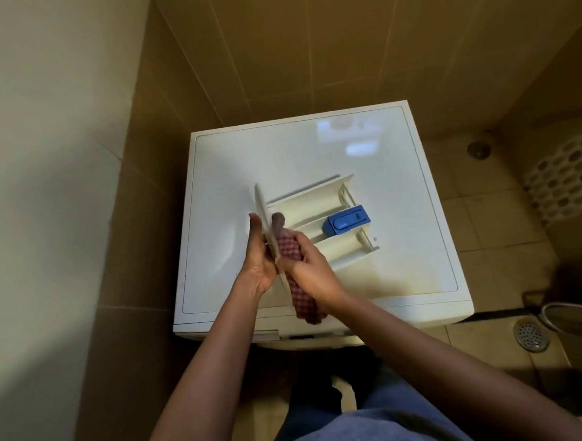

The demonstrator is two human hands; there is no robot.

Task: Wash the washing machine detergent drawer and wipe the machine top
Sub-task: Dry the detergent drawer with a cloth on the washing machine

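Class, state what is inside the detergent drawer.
A blue insert in the middle compartment; a checked cloth gripped by the right hand at the front end. The drawer floor beneath them is hidden.

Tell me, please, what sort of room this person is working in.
Most likely a tiled bathroom or laundry room: a white washing machine stands in the corner with its detergent drawer taken out, a round floor drain is set in the tiled floor, and a perforated basket stands at the right.

Probably home bathroom: floor drain (531,336), tiles (287,42).
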